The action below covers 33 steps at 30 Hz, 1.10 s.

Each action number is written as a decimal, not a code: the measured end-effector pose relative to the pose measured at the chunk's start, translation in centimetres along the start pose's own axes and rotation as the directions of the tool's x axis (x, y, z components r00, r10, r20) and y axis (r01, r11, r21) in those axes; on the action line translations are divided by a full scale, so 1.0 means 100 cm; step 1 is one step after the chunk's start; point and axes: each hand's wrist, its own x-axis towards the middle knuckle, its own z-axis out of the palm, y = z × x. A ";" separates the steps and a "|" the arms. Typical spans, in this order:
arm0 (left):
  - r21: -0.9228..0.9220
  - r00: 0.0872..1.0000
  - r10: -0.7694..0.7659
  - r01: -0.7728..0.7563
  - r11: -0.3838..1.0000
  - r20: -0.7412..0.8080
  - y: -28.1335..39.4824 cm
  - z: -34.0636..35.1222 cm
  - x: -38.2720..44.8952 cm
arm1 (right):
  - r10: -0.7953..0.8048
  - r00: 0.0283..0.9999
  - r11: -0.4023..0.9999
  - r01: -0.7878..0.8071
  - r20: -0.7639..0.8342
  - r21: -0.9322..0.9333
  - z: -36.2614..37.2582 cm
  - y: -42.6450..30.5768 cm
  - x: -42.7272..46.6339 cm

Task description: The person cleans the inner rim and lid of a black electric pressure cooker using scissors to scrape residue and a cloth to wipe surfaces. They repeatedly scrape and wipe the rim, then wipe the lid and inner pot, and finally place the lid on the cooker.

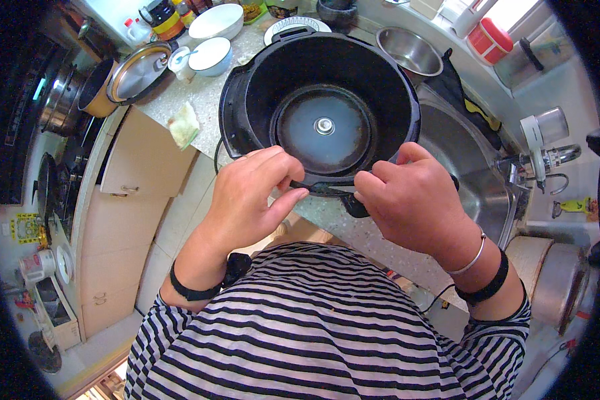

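Observation:
A black electric cooker body without its inner pot stands on the speckled countertop before me, its round heating plate showing at the bottom. At the near rim on the left is my left hand, thumb and fingers apart beside the edge; whether it pinches anything is unclear. My right hand has its fingers curled at the near right rim, by a dark strip along the edge. Its fingertips are partly hidden, so its hold cannot be told.
Right of the cooker are a steel sink and a steel bowl. Behind it lies a patterned plate. To the left are a cloth, a blue bowl, a white bowl and a pot lid.

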 end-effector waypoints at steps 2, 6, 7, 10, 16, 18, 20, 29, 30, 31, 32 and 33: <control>-0.002 1.000 -0.014 0.014 1.000 0.003 0.001 0.000 -0.001 | 0.000 1.000 0.999 0.000 0.007 0.044 0.001 0.000 -0.002; 0.001 1.000 -0.001 0.001 1.000 0.001 0.002 -0.001 0.000 | 0.004 1.000 0.980 0.000 -0.016 0.197 -0.002 0.004 -0.007; 0.005 1.000 0.002 -0.002 1.000 -0.002 0.002 -0.001 0.000 | 0.003 1.000 0.974 0.002 -0.022 0.226 -0.003 0.005 -0.009; -0.017 1.000 0.013 -0.013 1.000 -0.011 0.006 0.001 -0.003 | 0.030 0.999 0.985 -0.022 -0.044 0.169 -0.004 0.007 -0.013; 0.093 0.992 0.111 -0.116 0.989 0.058 0.015 0.005 -0.001 | 0.059 0.996 0.998 -0.057 -0.066 0.035 -0.003 0.008 -0.019; 0.158 0.984 0.128 -0.146 0.977 0.120 0.018 0.004 0.000 | 0.063 0.996 0.998 -0.063 -0.057 0.014 -0.004 0.008 -0.021; 0.240 0.971 0.129 -0.177 0.955 0.203 0.021 0.002 0.000 | 0.067 0.996 0.998 -0.068 -0.055 -0.006 -0.005 0.008 -0.023; 0.314 0.953 0.200 -0.267 0.911 0.229 0.018 0.006 0.005 | 0.087 0.994 0.996 -0.088 -0.059 -0.020 -0.010 0.008 -0.027; 0.307 0.954 0.195 -0.261 0.915 0.229 0.018 0.007 0.005 | 0.086 0.995 0.996 -0.088 -0.056 -0.020 -0.011 0.008 -0.027; 0.300 0.955 0.189 -0.254 0.920 0.229 0.017 0.006 0.005 | 0.086 0.995 0.996 -0.087 -0.053 -0.019 -0.011 0.008 -0.027; 0.292 0.956 0.183 -0.247 0.924 0.229 0.017 0.007 0.005 | 0.078 0.996 0.996 -0.080 -0.043 -0.044 -0.012 0.009 -0.026; 0.251 0.965 0.171 -0.219 0.943 0.201 0.017 0.006 0.005 | 0.069 0.997 0.995 -0.071 -0.033 -0.068 -0.013 0.010 -0.026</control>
